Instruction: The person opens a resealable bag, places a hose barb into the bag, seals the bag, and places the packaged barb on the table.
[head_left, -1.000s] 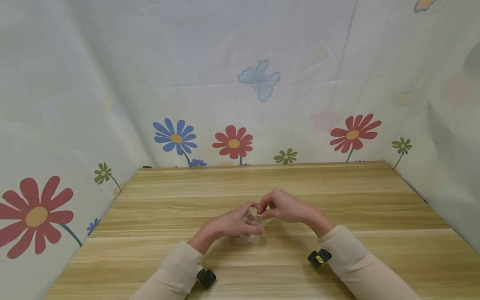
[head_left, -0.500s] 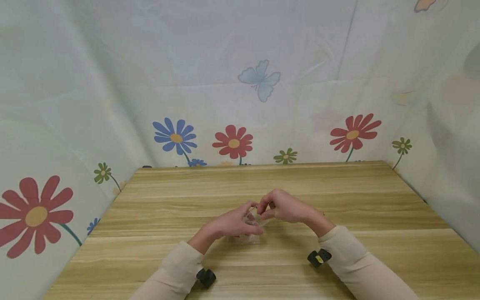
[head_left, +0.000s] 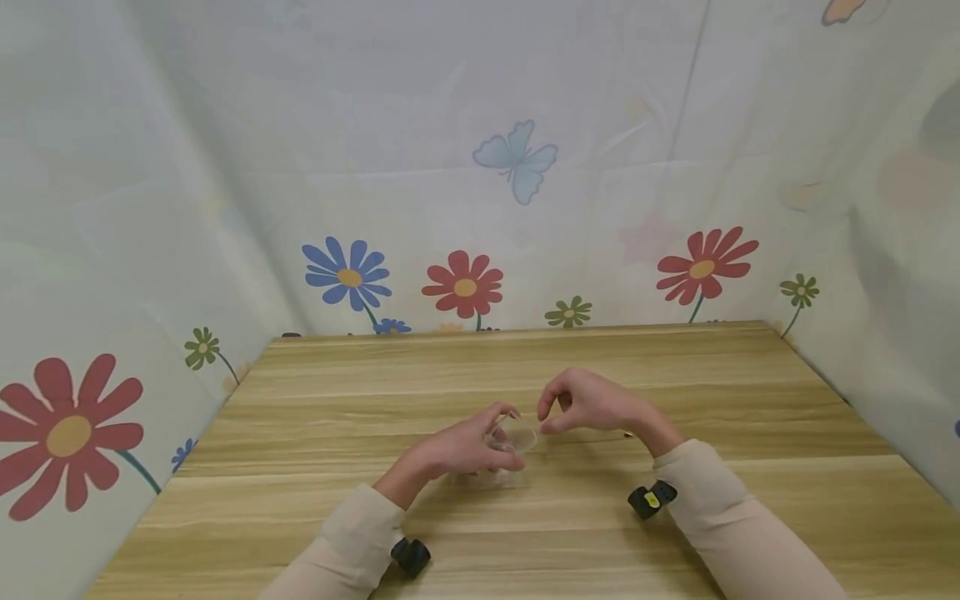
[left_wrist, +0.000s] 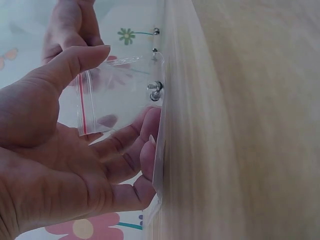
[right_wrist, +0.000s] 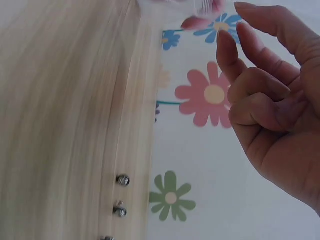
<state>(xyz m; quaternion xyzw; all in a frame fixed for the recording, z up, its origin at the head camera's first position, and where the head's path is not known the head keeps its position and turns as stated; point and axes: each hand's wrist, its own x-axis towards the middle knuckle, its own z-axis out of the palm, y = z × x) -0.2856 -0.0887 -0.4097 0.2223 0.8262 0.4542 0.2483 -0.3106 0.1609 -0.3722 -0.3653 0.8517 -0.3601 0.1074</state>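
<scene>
My left hand (head_left: pixel 472 446) holds a clear zip bag (left_wrist: pixel 112 97) with a red line along its mouth. In the left wrist view the thumb lies along the bag's upper edge and the fingers are under and behind it, so the mouth gapes toward the right. Small shiny metal fasteners (left_wrist: pixel 155 91), like bolts with nuts, show at the bag's bottom. Just right of the bag, my right hand (head_left: pixel 592 402) is raised above the table with nothing between thumb and forefinger; its other fingers are loosely bent. Several similar fasteners (right_wrist: pixel 123 180) lie on the table near the right wrist.
The wood-grain table (head_left: pixel 375 367) runs back to a white curtain (head_left: pixel 600 167) printed with flowers and a butterfly. Black wrist cameras (head_left: pixel 411 557) sit below both forearms.
My right hand has moved right and slightly up, away from the bag's mouth. The small shiny piece it pinched a second ago is gone from its fingers. The left hand stays put.
</scene>
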